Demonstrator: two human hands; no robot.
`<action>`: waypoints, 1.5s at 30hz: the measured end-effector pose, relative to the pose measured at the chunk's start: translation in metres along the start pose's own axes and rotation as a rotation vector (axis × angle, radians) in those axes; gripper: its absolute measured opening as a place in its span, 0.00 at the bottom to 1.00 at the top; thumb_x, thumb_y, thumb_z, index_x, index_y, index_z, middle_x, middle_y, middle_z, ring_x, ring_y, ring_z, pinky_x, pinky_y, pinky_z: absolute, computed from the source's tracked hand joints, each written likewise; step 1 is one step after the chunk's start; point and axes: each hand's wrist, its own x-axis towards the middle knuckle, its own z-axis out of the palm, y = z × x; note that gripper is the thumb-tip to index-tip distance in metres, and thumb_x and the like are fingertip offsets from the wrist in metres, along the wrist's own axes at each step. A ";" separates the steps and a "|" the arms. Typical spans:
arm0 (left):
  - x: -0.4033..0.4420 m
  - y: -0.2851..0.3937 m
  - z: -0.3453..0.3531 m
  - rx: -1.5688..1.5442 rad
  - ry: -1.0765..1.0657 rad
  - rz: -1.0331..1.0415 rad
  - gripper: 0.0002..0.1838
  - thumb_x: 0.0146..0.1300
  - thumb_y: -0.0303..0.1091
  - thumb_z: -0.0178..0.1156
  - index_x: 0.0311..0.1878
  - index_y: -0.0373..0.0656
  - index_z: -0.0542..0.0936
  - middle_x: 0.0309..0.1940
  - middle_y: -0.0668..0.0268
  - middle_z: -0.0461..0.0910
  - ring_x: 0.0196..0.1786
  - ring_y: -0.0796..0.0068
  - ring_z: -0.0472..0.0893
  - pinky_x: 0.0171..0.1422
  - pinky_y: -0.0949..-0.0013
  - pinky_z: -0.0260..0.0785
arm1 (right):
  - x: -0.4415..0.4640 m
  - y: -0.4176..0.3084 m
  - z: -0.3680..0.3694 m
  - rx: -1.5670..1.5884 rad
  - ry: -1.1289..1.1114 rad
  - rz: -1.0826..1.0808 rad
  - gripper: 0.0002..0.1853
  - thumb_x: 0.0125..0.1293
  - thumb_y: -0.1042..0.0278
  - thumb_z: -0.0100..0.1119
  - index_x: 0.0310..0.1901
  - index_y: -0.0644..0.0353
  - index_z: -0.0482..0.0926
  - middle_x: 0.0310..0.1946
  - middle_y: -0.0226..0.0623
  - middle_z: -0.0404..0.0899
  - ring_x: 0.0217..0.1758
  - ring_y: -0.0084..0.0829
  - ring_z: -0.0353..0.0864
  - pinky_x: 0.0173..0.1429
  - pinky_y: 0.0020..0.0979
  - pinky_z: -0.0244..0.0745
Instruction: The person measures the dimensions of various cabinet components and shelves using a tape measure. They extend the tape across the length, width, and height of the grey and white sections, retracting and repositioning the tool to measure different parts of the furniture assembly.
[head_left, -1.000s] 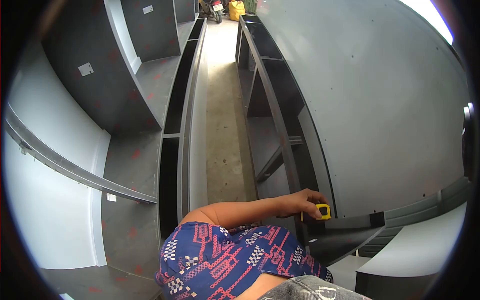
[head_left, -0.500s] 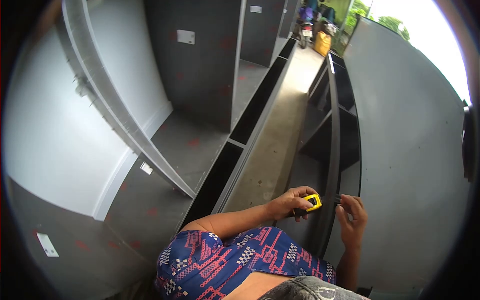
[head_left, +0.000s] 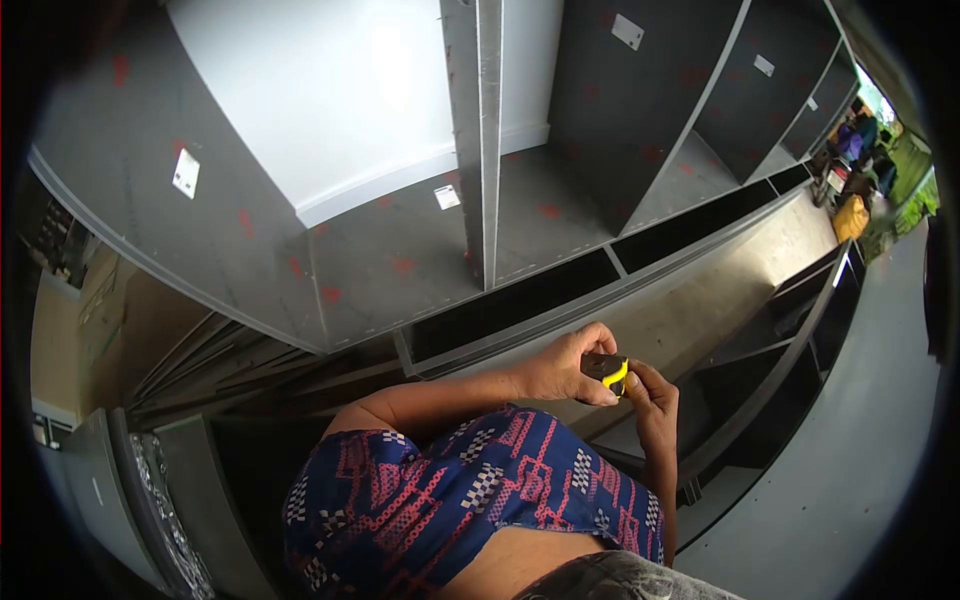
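Note:
My left hand is wrapped round a black and yellow tape measure, in front of my body at the lower middle. Close against the right side of the tape measure is my right hand, its fingers bent and pinched together at the yellow edge. Whatever lies between those fingertips is too small to make out. Behind both hands runs the long low frame of a grey cabinet with dark openings.
A tall grey cabinet with upright panels and a metal post stands ahead. Another dark framed unit lies at the right beside a grey panel. Long strips lie at the left. A yellow bag sits far right.
The view has swung left toward the tall cabinet. My left hand has brought the tape measure away from the dark frame, and my right hand has come in to meet it.

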 end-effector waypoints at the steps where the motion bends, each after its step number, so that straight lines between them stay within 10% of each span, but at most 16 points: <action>1: -0.009 0.004 0.000 0.047 0.042 -0.017 0.32 0.43 0.38 0.71 0.51 0.40 0.66 0.39 0.65 0.73 0.41 0.78 0.73 0.47 0.72 0.67 | 0.003 0.000 0.004 0.100 -0.020 0.048 0.13 0.64 0.69 0.58 0.45 0.71 0.79 0.34 0.36 0.79 0.34 0.25 0.75 0.41 0.26 0.70; 18: -0.166 0.031 -0.046 0.066 0.517 0.050 0.32 0.41 0.36 0.72 0.52 0.36 0.74 0.45 0.61 0.75 0.49 0.72 0.76 0.54 0.68 0.68 | 0.025 -0.005 0.136 0.620 -0.675 0.181 0.05 0.60 0.72 0.64 0.34 0.60 0.76 0.31 0.31 0.79 0.30 0.21 0.76 0.38 0.22 0.72; 39: -0.256 -0.011 -0.088 0.196 0.951 0.061 0.35 0.41 0.41 0.75 0.53 0.39 0.73 0.43 0.64 0.77 0.47 0.76 0.76 0.54 0.69 0.69 | 0.056 -0.034 0.257 0.236 -1.101 0.059 0.08 0.57 0.75 0.67 0.31 0.61 0.75 0.25 0.26 0.76 0.27 0.15 0.71 0.30 0.19 0.65; 45: -0.230 0.026 -0.092 0.207 0.903 0.385 0.34 0.49 0.36 0.72 0.59 0.37 0.69 0.49 0.63 0.74 0.55 0.74 0.73 0.60 0.69 0.65 | 0.100 -0.109 0.256 0.063 -1.313 -0.089 0.09 0.59 0.68 0.67 0.33 0.62 0.77 0.26 0.28 0.76 0.26 0.16 0.72 0.29 0.20 0.67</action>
